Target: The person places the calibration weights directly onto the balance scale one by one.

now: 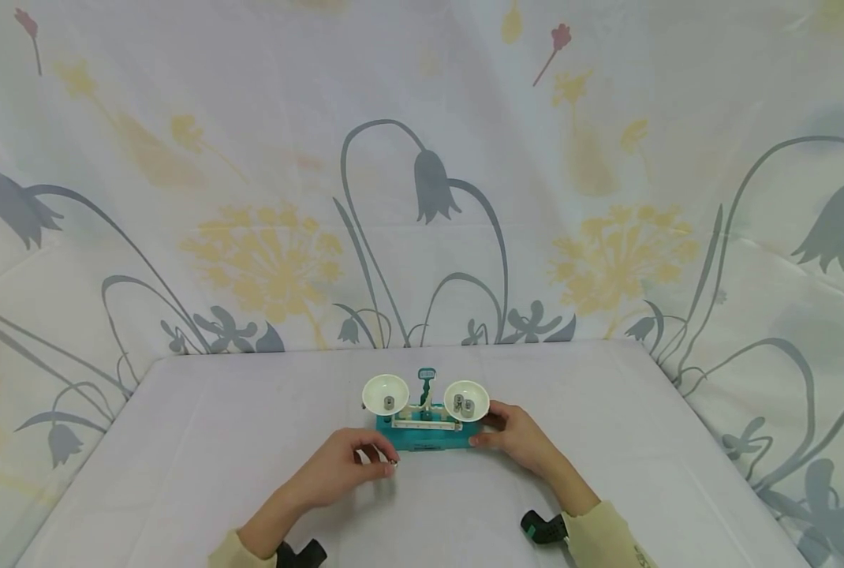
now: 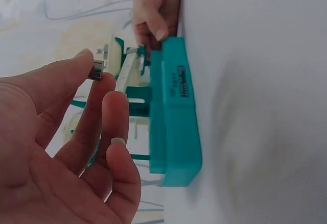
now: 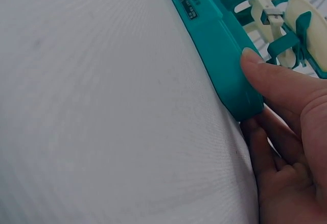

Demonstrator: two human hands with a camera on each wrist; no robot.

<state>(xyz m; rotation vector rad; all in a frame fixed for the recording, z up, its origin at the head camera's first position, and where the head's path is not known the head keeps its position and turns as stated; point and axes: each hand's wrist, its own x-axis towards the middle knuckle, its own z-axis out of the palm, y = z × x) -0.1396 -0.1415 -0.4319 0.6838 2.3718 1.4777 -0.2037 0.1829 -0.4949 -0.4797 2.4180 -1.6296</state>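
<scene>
A teal balance scale [image 1: 422, 442] stands on the white table, with a cream pan at each end of its beam. In the left pan [image 1: 378, 390] sits one small metal weight [image 1: 390, 402]; the right pan [image 1: 468, 389] holds several more. My left hand [image 1: 344, 469] is in front of the scale's left side. Between its thumb and index finger it pinches a small shiny metal weight [image 2: 96, 70]; the other fingers are loosely bent. My right hand [image 1: 520, 439] grips the right end of the base, thumb on the front edge and fingers around the end.
White cloth covers the table [image 1: 592, 442], with faint creases. Behind it hangs a floral-print curtain [image 1: 422, 276] that also runs along both sides. Black wrist devices [image 1: 544, 527] show near both sleeves.
</scene>
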